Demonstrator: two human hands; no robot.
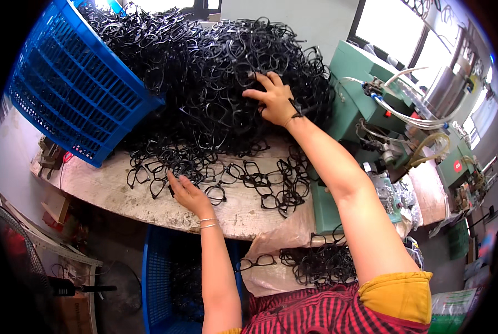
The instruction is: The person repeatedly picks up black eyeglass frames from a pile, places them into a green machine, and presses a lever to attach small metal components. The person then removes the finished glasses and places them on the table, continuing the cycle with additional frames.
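I see that most of the work is not yet done. A very big heap of black eyeglass frames (pixel 215 72) lies at the far side of the table (pixel 110 189), spilling out of a tipped blue crate (pixel 71 83) at the far left. My right hand (pixel 274 100) rests on the right slope of this heap, with the grip open and the fingers spread on the tangled frames; I judge it is pulling some loose, but it closes on nothing that I can see. My left hand (pixel 185 192) lies flat on the near part of the table, grip also open, the fingers touching a few loose frames (pixel 260 183) that lie thin and spread between the heap and the table edge. Below the table edge, near me, a smaller bunch of frames (pixel 316 264) lies on a pale plastic sheet (pixel 271 250), and a second blue crate (pixel 160 278) stands at the near left, with some dark frames inside, though I cannot tell how many. A green machine (pixel 360 94) stands at the right, just beside the heap. In my judgement only a small part is sorted; the big heap remains.
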